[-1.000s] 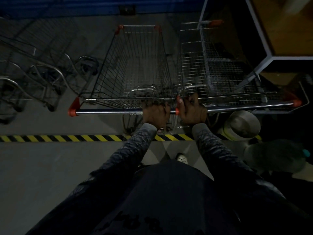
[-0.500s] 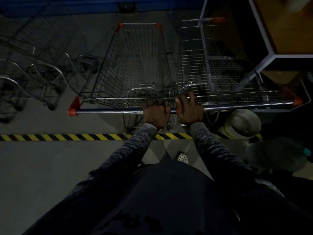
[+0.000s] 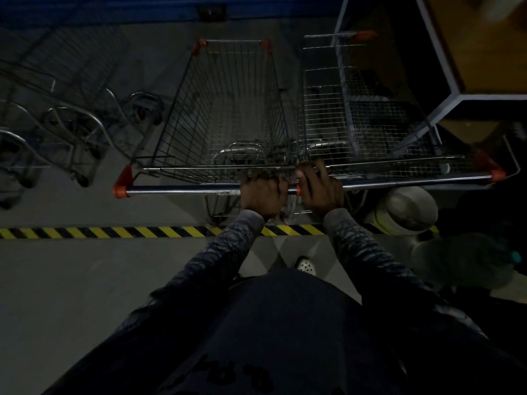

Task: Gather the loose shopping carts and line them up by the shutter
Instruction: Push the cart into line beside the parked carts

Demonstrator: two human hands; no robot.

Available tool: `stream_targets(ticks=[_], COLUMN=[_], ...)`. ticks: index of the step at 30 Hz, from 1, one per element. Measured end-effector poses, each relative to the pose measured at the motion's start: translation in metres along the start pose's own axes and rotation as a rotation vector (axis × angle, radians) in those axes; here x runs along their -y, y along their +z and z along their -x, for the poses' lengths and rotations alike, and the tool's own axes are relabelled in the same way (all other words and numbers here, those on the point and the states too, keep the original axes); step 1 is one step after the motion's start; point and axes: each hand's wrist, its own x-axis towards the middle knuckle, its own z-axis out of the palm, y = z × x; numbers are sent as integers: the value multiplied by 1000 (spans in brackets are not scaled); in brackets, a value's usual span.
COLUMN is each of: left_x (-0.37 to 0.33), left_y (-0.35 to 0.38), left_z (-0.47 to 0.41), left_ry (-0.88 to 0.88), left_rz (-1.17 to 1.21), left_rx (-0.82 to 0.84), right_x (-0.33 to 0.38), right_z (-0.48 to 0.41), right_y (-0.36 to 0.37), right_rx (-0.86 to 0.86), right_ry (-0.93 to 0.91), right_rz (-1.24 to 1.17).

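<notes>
Gripping bars with curled fingers, left hand (image 3: 262, 195) on left cart (image 3: 225, 115), right hand (image 3: 320, 191) on right cart (image 3: 322, 104), hands nearly touching, bar print too blurred to read, carts side by side beyond hazard stripe (image 3: 114, 232).

The left steel-wire shopping cart (image 3: 228, 109) is set just beside the right steel-wire shopping cart (image 3: 370, 124), both beyond the yellow-and-black striped floor tape (image 3: 85, 232). Nested metal carts (image 3: 57, 124) are stood further left.

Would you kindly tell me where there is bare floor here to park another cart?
Bare floor lies on the near side of the hazard stripe, left of the person, and in a narrower strip between the left cart and the cluster of carts farther left. The right is crowded: right cart, bucket and counter frame.
</notes>
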Motion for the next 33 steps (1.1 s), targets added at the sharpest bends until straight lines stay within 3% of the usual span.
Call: stream_targets(ticks=[8,23,27,33], left_x=[-2,1,3,-1], left_y=[1,1,-2,-6], left_z=[-1,0,-3,-11], left_ry=[-9,-3,-3,-12], left_rz=[24,43,70,77], left_rx=[-8,48,128,121], right_x=[-2,-7,-4,-6], right_z=[-1,0,0,2], right_y=[-5,1,2,4], right_rx=[75,21,-13,16], right_ry=[-65,-142,-111,-42], right_rz=[7,107,179,199])
